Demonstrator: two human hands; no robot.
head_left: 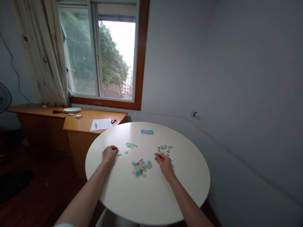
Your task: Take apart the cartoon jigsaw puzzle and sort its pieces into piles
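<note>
A round white table carries scattered jigsaw pieces. My left hand rests on the table at the left with fingers curled, beside a few teal pieces. My right hand is pinched on a small puzzle piece, just below a loose group of pieces. Between my hands lies a pile of pieces. Another small cluster sits farther back. A small picture card lies near the table's far edge.
A wooden desk stands behind the table, under the window, with a sheet of paper, keys and a white plate on it. A wall socket is at the right. A fan is at the left edge.
</note>
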